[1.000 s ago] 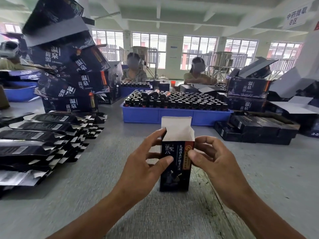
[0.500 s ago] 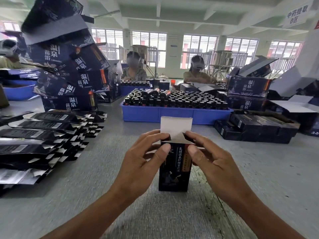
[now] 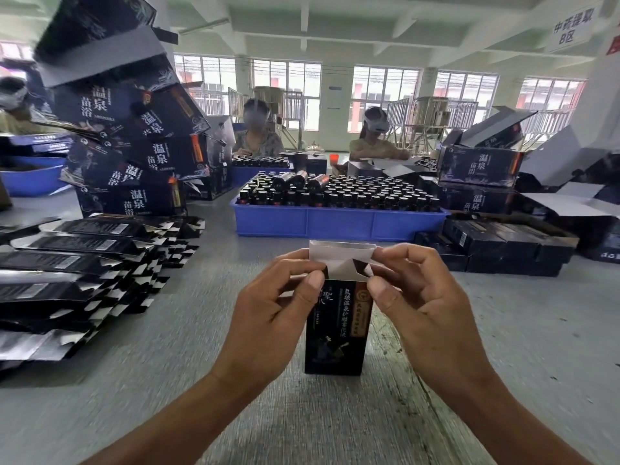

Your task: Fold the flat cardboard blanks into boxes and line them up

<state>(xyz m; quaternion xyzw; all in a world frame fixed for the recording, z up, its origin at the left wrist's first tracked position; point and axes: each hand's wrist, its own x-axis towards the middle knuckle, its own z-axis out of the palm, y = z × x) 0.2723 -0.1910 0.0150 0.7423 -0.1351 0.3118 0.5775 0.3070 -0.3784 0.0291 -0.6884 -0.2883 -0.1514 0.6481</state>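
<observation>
A small dark box [image 3: 335, 333] with gold and white print stands upright on the grey table [image 3: 188, 347] in front of me. Its white top lid flap [image 3: 339, 255] leans back, and the side flaps are folded inward. My left hand [image 3: 271, 313] pinches the box's upper left corner between thumb and fingers. My right hand [image 3: 419, 303] pinches the upper right corner and its side flap. A spread of flat dark blanks [image 3: 77, 273] lies on the table at the left. Finished dark boxes [image 3: 503, 243] lie in a row at the right.
A blue tray [image 3: 339, 223] full of dark bottles stands straight beyond the box. Big dark cartons [image 3: 127, 142] are stacked high at the back left, more cartons [image 3: 479, 166] at the back right. Two people [image 3: 258, 135] sit across the table.
The side flaps have been folded inward over the box's open top and the white lid flap has tipped lower. Both hands have risen to the top corners.
</observation>
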